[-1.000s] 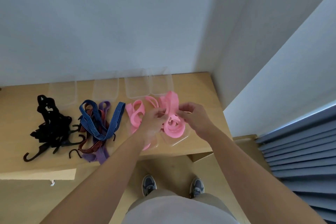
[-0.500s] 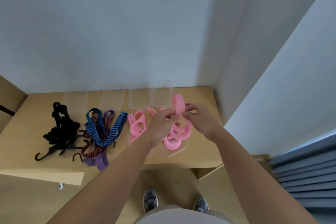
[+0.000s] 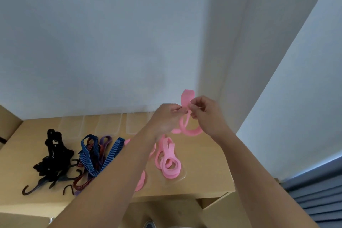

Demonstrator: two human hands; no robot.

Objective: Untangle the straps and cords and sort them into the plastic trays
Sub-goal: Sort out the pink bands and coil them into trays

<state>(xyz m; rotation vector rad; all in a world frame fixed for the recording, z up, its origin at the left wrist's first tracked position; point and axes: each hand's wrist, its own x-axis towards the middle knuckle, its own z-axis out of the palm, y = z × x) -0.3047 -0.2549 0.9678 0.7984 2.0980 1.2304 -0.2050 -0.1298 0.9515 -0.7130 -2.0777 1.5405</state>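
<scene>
Nearest the front edge of the wooden table point(image 3: 207, 163): a clear tray point(image 3: 182, 177) with coiled pink straps point(image 3: 169, 164) lying in it. More pink point(image 3: 141, 181) shows just left, partly hidden under the left forearm. Further left, a blue-striped, red and purple strap bundle point(image 3: 92, 157), then a black pile of hooked cords point(image 3: 50, 161) – both loose on the table, apart from each other. Above the tray, both hands are raised off the table. Left hand point(image 3: 166, 118) pinches one pink strap point(image 3: 192, 132) with curled fingers; right hand point(image 3: 205, 114) pinches the same strap just beside it. The strap's end sticks up and its loop hangs below the hands, in the air. Behind, a row of clear trays point(image 3: 109, 124) sits against the white wall point(image 3: 111, 42) – contents too faint to tell.
</scene>
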